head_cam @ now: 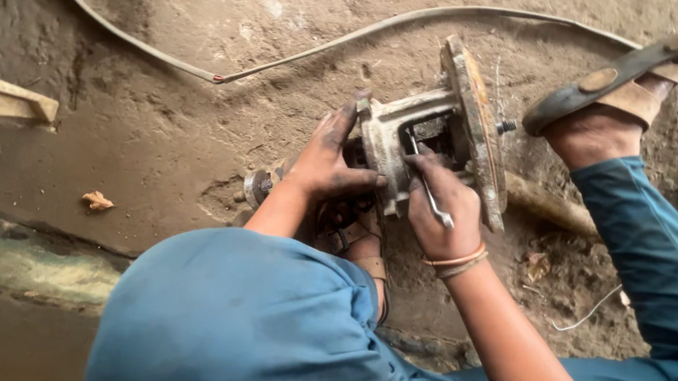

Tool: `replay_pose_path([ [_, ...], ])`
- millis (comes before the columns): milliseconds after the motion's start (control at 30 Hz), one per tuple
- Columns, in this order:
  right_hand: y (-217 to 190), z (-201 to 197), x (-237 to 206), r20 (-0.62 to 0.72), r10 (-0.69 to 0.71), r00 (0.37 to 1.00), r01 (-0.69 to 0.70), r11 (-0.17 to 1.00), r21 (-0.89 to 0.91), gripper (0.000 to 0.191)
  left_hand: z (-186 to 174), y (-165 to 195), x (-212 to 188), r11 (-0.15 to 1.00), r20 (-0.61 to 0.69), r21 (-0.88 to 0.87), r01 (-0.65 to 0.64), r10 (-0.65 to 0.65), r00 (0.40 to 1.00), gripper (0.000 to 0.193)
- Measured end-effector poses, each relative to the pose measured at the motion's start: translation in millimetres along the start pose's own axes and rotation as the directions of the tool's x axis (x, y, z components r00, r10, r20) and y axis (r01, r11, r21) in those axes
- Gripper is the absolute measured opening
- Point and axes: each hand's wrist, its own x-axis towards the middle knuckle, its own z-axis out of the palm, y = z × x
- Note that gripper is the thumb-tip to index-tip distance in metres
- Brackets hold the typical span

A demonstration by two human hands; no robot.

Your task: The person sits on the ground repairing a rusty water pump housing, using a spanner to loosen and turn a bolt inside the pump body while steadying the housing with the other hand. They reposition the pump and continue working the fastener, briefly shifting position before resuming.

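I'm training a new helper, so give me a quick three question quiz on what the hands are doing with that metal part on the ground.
1. True or false: the left hand rests on the rusty metal assembly.
2. What does the right hand hold? A) a thin metal tool B) a dry leaf C) a sandal
3. What long thing curves across the dirt ground beyond the assembly?

Key: 1 true. 2 A, the thin metal tool. 3 a pale hose.

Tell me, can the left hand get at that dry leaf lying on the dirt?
Probably yes: the left hand rests on the metal assembly, and only bare dirt lies between it and the dry leaf.
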Motion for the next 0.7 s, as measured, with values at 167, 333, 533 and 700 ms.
replay_pose_path([
  [167,5,10,-11,-0.108,0.178,0.978,-0.170,0.982,0.078,0.027,1,-5,-1,1.000,0.001,-0.018,-0.001,0.001,1.000,0.132],
  [333,12,14,-13,-0.087,0.230,0.969,-0.214,0.964,0.161,0.027,5,-12,-3,1.000,0.008,-0.005,0.002,-0.002,1.000,0.137],
  [533,16,14,-9,-0.025,0.264,0.964,-0.253,0.946,0.203,0.028,9,-17,-2,0.999,-0.002,0.027,-0.041,0.041,0.999,0.143],
  [700,11,7,-5,0.003,0.227,0.974,-0.225,0.965,0.137,0.027,6,-14,-5,1.000,0.014,0.020,-0.002,0.002,1.000,0.142],
])
